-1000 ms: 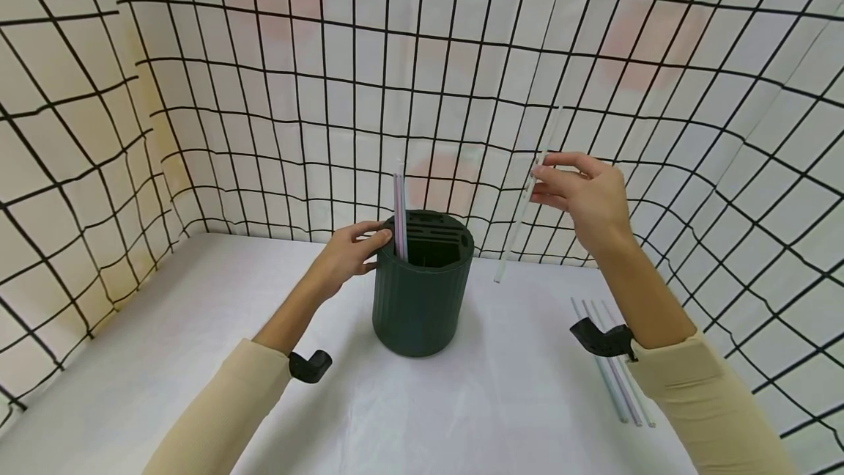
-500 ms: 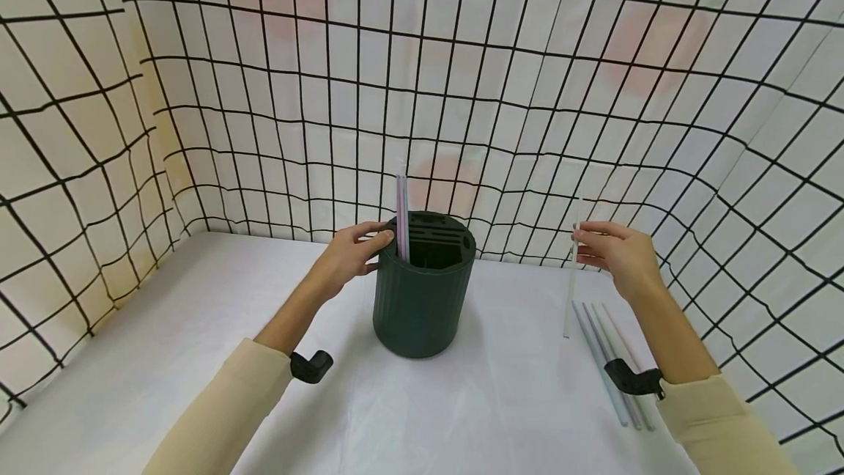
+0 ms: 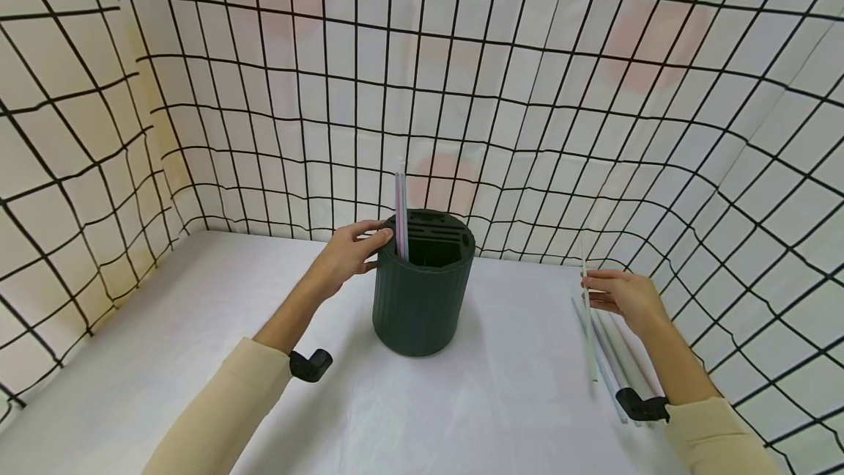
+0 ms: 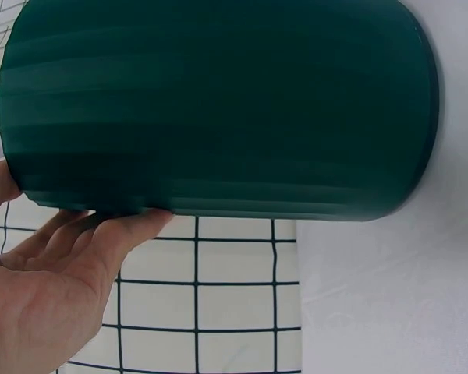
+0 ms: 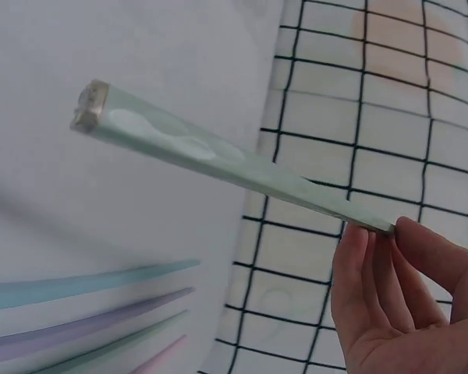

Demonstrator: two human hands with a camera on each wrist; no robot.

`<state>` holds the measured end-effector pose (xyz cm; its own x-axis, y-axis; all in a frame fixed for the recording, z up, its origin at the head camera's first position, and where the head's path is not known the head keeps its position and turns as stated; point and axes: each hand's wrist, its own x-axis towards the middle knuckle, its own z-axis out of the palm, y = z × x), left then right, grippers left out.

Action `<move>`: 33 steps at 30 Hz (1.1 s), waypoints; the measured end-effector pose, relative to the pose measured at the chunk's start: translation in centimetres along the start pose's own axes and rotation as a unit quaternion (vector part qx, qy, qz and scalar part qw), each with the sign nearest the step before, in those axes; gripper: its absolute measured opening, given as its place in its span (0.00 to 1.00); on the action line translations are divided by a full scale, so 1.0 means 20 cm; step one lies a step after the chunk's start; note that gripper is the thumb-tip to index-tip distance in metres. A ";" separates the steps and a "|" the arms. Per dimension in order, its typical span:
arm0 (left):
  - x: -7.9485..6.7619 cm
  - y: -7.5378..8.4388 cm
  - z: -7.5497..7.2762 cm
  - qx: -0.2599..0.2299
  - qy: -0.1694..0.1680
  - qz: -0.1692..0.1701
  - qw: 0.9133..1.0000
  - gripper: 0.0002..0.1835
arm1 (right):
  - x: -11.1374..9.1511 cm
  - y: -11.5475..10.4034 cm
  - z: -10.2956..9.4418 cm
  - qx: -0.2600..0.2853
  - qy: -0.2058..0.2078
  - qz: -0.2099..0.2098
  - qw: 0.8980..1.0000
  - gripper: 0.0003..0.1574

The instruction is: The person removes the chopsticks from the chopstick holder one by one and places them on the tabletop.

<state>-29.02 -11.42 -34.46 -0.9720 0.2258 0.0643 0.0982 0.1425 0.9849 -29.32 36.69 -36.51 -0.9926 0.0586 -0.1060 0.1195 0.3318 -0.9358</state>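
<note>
My left hand (image 3: 349,248) grips the upper left side of a dark green, round utensil holder (image 3: 422,306), thumb at the rim. In the left wrist view the fingers (image 4: 136,230) lie against its ribbed wall (image 4: 218,109). The holder stands upright, with slots in its top and an open compartment. A few pastel straws (image 3: 401,218) stand in its left part. At the right, my right hand (image 3: 626,299) pinches a pale green wrapped straw (image 5: 242,171) between thumb and fingertips, above several straws lying side by side, among them a blue straw (image 5: 86,287) and a purple straw (image 5: 86,327).
A white cloth (image 3: 508,387) covers the tabletop. Black wire mesh (image 3: 316,123) over white sheeting rises at the back and on both sides, close behind the holder and near my right hand. Each wrist carries a black camera mount (image 3: 311,365).
My right hand has moved right and down with the pale green straw, from beside the holder to over the lying straws. The left hand and the holder have stayed in place.
</note>
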 end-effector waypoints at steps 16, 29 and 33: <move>0.01 0.00 0.00 -0.006 0.000 -0.002 1.000 0.30 | 0.08 0.32 -0.03 0.004 -0.037 0.093 0.995 0.36; 0.01 -0.01 0.00 -0.007 0.000 -0.001 1.000 0.30 | 0.07 0.43 -0.01 -0.030 -0.015 0.104 0.994 0.30; 0.01 -0.01 -0.01 -0.010 0.000 -0.002 1.000 0.29 | 0.08 0.44 -0.01 -0.031 -0.009 0.105 0.994 0.27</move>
<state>-29.31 -11.48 -34.63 -0.9723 0.2258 0.0607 0.0905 0.1241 0.9881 -29.79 39.77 -44.80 -0.9456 0.1156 -0.3040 0.3250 0.3713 -0.8698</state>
